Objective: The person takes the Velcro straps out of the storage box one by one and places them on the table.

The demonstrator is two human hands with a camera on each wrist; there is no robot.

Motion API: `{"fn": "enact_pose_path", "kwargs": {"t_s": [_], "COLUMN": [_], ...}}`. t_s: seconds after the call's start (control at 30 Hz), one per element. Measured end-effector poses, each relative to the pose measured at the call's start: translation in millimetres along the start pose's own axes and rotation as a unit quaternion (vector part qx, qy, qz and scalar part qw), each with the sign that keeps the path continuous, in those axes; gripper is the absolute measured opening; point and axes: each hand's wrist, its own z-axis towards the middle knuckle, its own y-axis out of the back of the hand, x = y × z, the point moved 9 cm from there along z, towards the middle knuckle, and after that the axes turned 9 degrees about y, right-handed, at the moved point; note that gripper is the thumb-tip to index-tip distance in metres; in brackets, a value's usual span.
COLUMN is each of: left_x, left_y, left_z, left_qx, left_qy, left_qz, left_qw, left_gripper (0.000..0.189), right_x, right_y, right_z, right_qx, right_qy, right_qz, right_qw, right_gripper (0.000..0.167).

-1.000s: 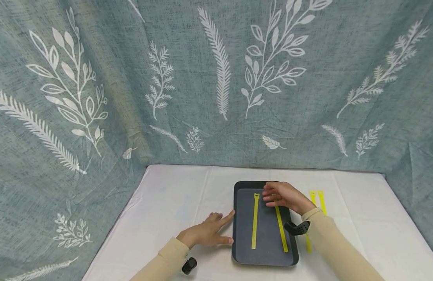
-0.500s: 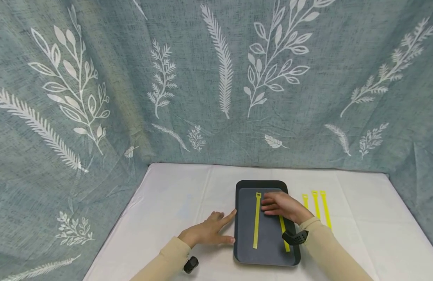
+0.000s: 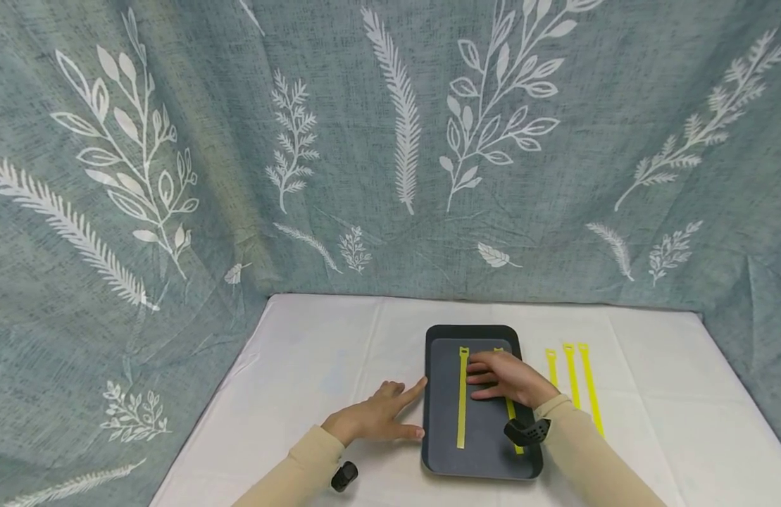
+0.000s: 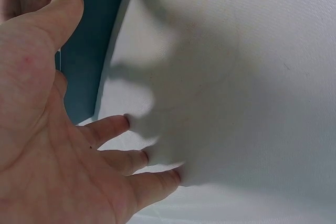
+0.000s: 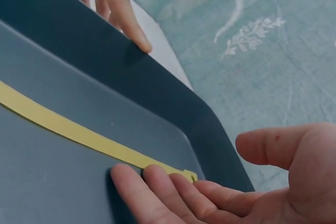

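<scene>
A dark grey tray (image 3: 482,461) lies on the white-covered table with two yellow slotted straps inside. The left strap (image 3: 463,405) runs lengthwise near the tray's middle; in the right wrist view the same strap (image 5: 79,134) lies flat with a slight curve. My right hand (image 3: 510,379) reaches over the tray, its extended fingertips at this strap's edge and the thumb held apart. The right strap (image 3: 510,408) is partly covered by that hand and its wristband. My left hand (image 3: 372,417) is spread beside the tray, index finger and thumb touching its left rim.
Outside the tray to the right, several yellow straps (image 3: 572,373) lie on the white cloth (image 3: 656,394), partly covered by my right sleeve. A leaf-patterned grey-green curtain (image 3: 390,267) hangs behind the table and along its sides.
My right hand has moved left and nearer, from over the right strap to the left strap's edge, uncovering the right strap's slotted end. My left hand stays at the rim.
</scene>
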Motion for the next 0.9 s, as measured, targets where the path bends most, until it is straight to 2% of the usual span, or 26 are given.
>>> {"fn": "enact_pose_path", "kwargs": {"t_s": [0.23, 0.5, 0.73, 0.9], "left_x": [-0.7, -1.3, -2.0, -3.1], "left_y": [0.8, -0.1, -0.6, 0.7], "left_z": [-1.3, -1.6, -0.7, -0.4], "left_qx": [0.002, -0.001, -0.003, 0.0], "left_qy": [0.01, 0.008, 0.005, 0.005], "left_qz": [-0.003, -0.004, -0.004, 0.0], "left_qw": [0.9999, 1.0, 1.0, 1.0], "left_gripper": [0.088, 0.087, 0.086, 0.087], "right_x": [-4.7, -9.3, -8.7, -8.0], "right_y": [-10.0, -27.6, -36.9, -37.7], "right_z": [4.6, 9.0, 11.9, 15.9], "right_qx": [0.003, 0.03, 0.056, 0.054], "right_qy": [0.006, 0.024, 0.03, 0.031], "right_qz": [0.013, 0.034, 0.025, 0.02], "right_qw": [0.9999, 0.9987, 0.9977, 0.9978], "right_gripper": [0.056, 0.059, 0.06, 0.055]}}
